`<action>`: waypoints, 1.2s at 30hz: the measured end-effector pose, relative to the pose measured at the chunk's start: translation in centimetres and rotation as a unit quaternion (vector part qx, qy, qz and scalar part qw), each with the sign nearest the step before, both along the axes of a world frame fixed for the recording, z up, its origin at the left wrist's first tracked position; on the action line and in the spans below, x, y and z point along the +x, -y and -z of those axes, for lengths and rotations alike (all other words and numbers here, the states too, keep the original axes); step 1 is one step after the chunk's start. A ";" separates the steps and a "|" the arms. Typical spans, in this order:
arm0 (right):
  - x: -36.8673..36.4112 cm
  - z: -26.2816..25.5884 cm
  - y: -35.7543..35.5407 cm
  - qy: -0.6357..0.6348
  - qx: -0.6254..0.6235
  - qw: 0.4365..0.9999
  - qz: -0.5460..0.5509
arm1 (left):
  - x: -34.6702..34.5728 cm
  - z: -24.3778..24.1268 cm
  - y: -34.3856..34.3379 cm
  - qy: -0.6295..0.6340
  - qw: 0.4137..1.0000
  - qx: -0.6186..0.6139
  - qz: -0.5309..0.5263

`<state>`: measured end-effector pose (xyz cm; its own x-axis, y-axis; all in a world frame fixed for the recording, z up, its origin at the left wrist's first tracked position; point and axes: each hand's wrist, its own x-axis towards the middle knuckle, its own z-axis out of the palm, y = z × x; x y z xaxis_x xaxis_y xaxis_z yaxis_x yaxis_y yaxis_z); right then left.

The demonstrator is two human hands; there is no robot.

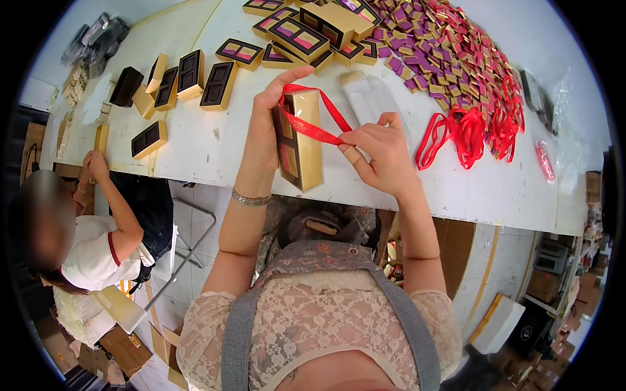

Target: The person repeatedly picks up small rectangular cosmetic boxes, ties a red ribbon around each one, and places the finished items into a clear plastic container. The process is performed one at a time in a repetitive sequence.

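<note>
A gold gift box (309, 146) with a dark insert and small wrapped pieces behind its front stands on edge near the table's front edge. My left hand (264, 119) holds it along its left side, fingers stretched upward past its top. A red ribbon (313, 131) with printed lettering loops by the box's upper end, near my left fingers. Between thumb and fingers, my right hand (379, 154) pinches the ribbon and draws it out to the right of the box. Behind that hand lies a clear plastic case (367, 95), partly covered by it.
Filled gold boxes (298, 39) are piled at the back. Boxes with bare dark inserts (217, 88) stand to the left. A heap of small purple, red and gold packets (430, 54) and red ribbon bundles (462, 137) lie right. A co-worker (98, 239) sits at left.
</note>
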<state>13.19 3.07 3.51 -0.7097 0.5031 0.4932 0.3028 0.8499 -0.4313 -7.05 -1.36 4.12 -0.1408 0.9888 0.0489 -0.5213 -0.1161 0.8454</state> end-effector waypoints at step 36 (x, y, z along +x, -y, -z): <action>-1.9 3.3 0.3 -0.259 -0.494 0.802 -0.213 | 1.8 -2.8 0.4 0.155 0.986 -0.029 -0.051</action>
